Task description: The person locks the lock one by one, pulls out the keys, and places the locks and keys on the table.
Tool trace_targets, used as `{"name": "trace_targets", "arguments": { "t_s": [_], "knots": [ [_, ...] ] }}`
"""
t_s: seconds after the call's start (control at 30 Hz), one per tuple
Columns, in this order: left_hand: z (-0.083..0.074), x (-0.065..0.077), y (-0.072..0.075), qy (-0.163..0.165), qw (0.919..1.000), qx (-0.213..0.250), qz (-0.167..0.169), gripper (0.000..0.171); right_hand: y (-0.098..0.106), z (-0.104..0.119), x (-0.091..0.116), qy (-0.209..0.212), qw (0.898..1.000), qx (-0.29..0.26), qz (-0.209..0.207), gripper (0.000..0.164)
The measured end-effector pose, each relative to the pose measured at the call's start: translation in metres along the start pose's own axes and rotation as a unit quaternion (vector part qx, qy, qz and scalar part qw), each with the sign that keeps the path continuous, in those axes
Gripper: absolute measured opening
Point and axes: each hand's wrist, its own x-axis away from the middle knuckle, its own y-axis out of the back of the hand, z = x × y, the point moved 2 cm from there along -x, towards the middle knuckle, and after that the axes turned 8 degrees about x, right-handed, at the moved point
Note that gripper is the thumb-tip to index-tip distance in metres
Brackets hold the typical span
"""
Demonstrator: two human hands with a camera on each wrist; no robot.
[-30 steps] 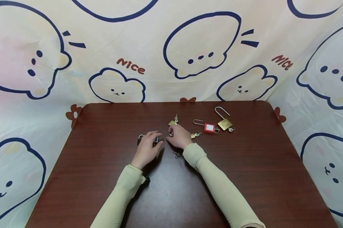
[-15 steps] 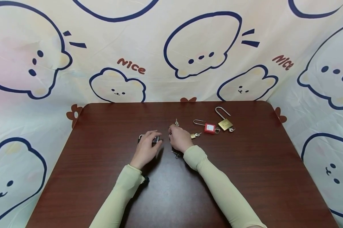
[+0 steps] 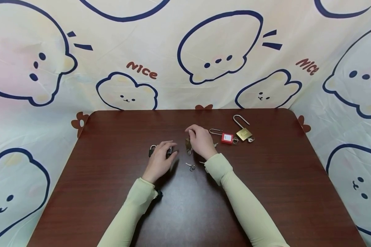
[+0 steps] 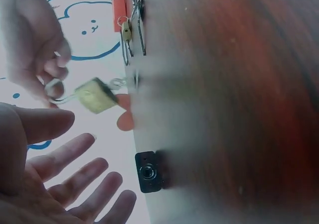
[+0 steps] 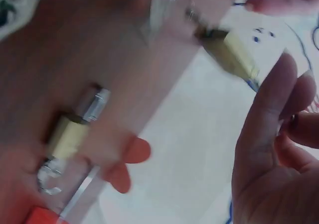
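Observation:
My right hand (image 3: 201,141) pinches the shackle of a brass padlock (image 4: 95,95), which hangs off the table with keys (image 4: 117,83) dangling below its body. In the right wrist view the held padlock (image 5: 232,55) is blurred. My left hand (image 3: 158,161) is over a black padlock (image 3: 151,151), mostly hidden beneath it in the head view. Seen from the left wrist, the fingers (image 4: 84,181) of that hand are spread and hold nothing, and the black padlock (image 4: 148,171) stands apart from them.
Loose keys (image 3: 191,167) lie between the hands. A small brass padlock (image 5: 69,138) lies by the right hand, largely hidden in the head view. Beyond are a red padlock (image 3: 227,138) and a large brass padlock (image 3: 243,134), shackles open. A patterned cloth surrounds the brown table (image 3: 117,130).
My right hand has taken the brass padlock by its shackle, lifted it and shifted right and away; its keys now hang downward. My left hand has stayed nearly in place.

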Motion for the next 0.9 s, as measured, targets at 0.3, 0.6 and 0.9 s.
{"name": "trace_targets", "arguments": {
  "t_s": [0.3, 0.6, 0.9],
  "knots": [
    [-0.009, -0.006, -0.016, -0.031, 0.9977, 0.010, 0.059, 0.048, 0.018, 0.015, 0.014, 0.012, 1.000, -0.015, 0.006, 0.025],
    [-0.012, -0.005, -0.027, -0.089, 0.9917, -0.046, 0.081, 0.033, 0.003, -0.006, 0.012, -0.015, 0.995, -0.070, 0.073, 0.024],
    [-0.011, -0.012, -0.032, -0.053, 0.9917, -0.091, 0.074, 0.034, -0.001, -0.019, 0.013, -0.019, 0.996, -0.024, 0.086, 0.022]
  ]
}}
